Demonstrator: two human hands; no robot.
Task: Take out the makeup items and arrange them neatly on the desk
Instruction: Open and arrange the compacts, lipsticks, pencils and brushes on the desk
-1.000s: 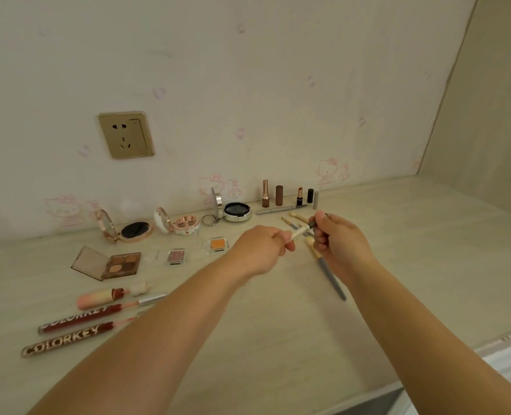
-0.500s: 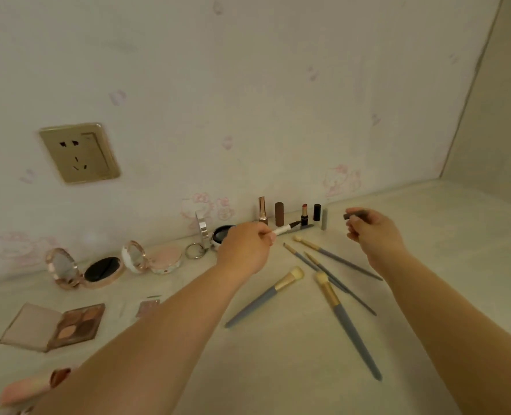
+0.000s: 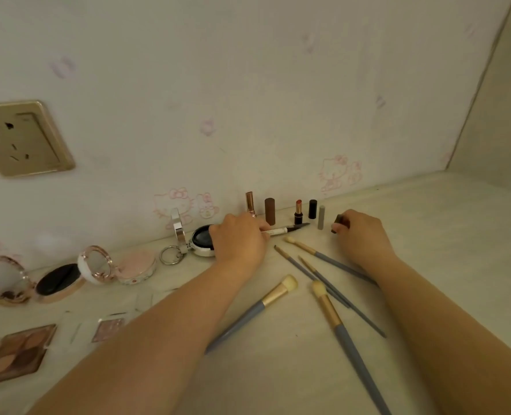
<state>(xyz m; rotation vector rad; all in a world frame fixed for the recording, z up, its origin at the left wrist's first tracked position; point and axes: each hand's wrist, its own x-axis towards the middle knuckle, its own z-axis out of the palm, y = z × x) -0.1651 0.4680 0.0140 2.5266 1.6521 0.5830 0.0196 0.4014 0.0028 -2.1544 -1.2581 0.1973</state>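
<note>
Left hand: the left hand (image 3: 238, 238) is closed round a slim white pen (image 3: 281, 230), low over the desk (image 3: 457, 235), just in front of the row of upright tubes.

Right hand: the right hand (image 3: 360, 235) pinches a small dark cap (image 3: 339, 223) between its fingertips, beside the grey tube (image 3: 321, 217) at the row's right end.

Pen, place: it sticks out of the left fist on the thumb side; whether it touches the desk I cannot tell.

Pen, axis: its long axis runs nearly level, left to right, with the dark bare tip pointing away from the fist toward the right hand and slightly toward the wall.

Risk, tubes: the open lipstick (image 3: 298, 211) and brown tube (image 3: 270, 211) stand just beyond the knuckles; a careless swing of the pen could, I'd guess, topple them like skittles.

Risk, tip: uncapped, it may smear the desk or a tube if laid down as it is.

Risk, brushes: the grey brushes (image 3: 332, 310) lie crossed just under both wrists; a dragging forearm would likely scatter them further.
</note>
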